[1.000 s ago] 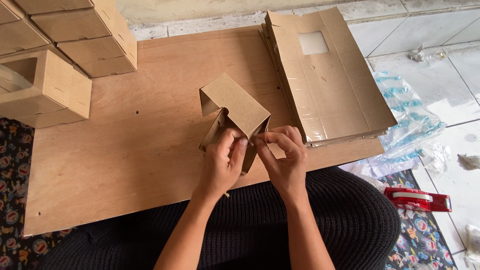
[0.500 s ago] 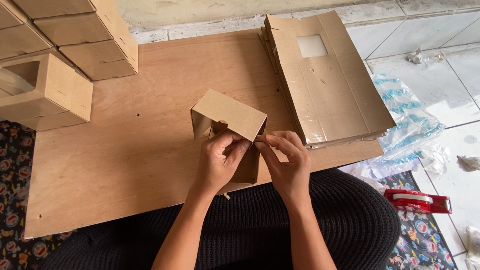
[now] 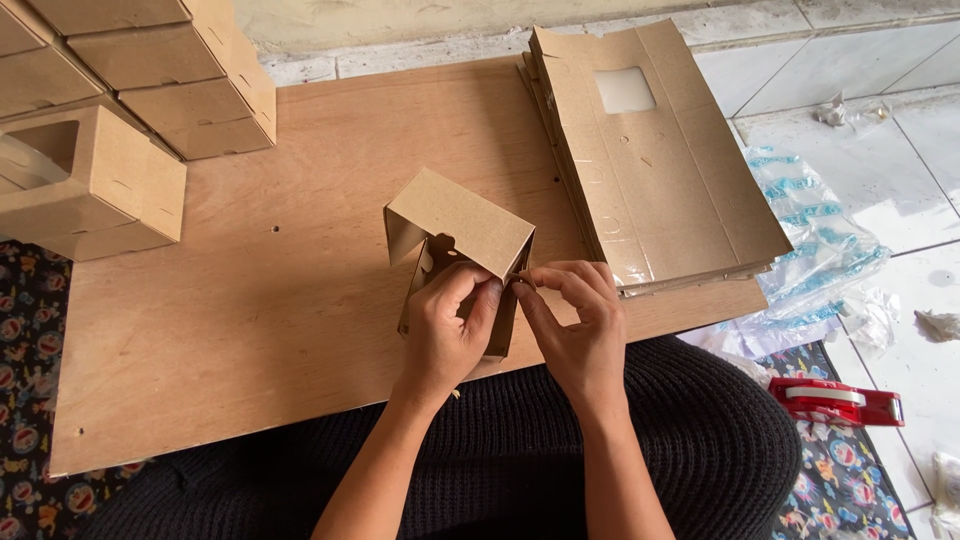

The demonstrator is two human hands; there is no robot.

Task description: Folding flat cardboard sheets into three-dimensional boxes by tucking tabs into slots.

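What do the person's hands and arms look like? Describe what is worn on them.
The left hand and right hand are bare: no gloves, rings or watch visible. Both forearms are uncovered, with no sleeves in view. Nails are short and unpainted.
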